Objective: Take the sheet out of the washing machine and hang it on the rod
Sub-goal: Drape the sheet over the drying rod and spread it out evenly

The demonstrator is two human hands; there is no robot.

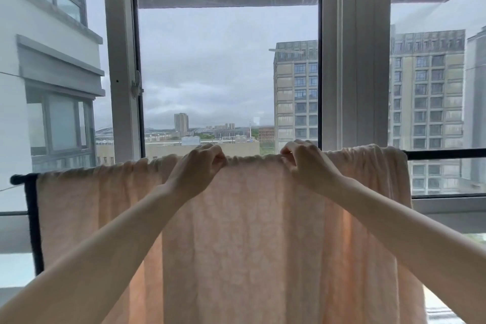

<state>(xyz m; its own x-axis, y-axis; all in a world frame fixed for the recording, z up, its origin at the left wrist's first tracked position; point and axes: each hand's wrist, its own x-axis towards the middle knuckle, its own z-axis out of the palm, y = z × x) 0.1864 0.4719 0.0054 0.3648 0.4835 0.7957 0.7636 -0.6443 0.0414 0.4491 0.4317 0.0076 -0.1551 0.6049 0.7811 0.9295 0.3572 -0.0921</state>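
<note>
A pale peach sheet [242, 231] hangs draped over a dark horizontal rod [444, 154], covering most of its length and falling out of view at the bottom. The rod's bare left end [17, 179] and right stretch show beyond the cloth. My left hand [202, 163] pinches the bunched top fold of the sheet near the middle. A short way to the right, my right hand [305, 160] grips the same top fold. Both forearms reach up from the lower corners. No washing machine is in view.
Directly behind the rod stands a large window with grey metal frames [355, 60]. A dark upright post of the rack [34, 218] drops from the rod's left end. Outside are tall buildings and an overcast sky.
</note>
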